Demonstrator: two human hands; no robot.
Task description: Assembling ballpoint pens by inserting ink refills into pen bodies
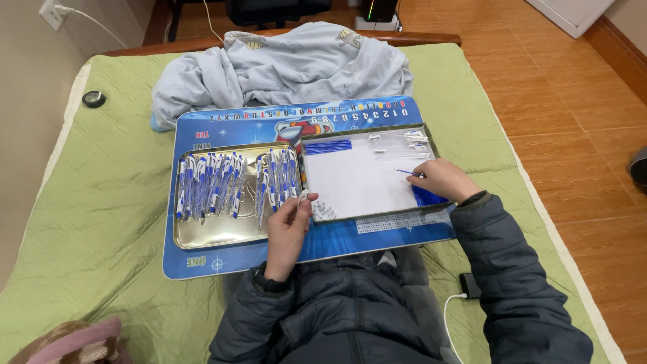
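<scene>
Blue-and-white pens (222, 183) already fill much of the metal tray (202, 236) in front of you, lying side by side in two loose batches, too many and too overlapped to count exactly, a couple of dozen at a guess. That suggests the assembly is well along, with more to go: in the white tray (357, 182) beside it you have one bundle of blue refills (328, 146) at the far left corner, another bundle (428, 197) under your right hand, a small heap of clear barrels (399, 143) at the far right, and some tiny parts (322, 210) near the front left corner. Your left hand (288, 229) is closed around a small pale piece at the metal tray's near right corner. Your right hand (443, 180) pinches one thin blue refill (406, 172) over the white tray. Both trays sit on one blue board (202, 266) on the green bed (101, 202).
</scene>
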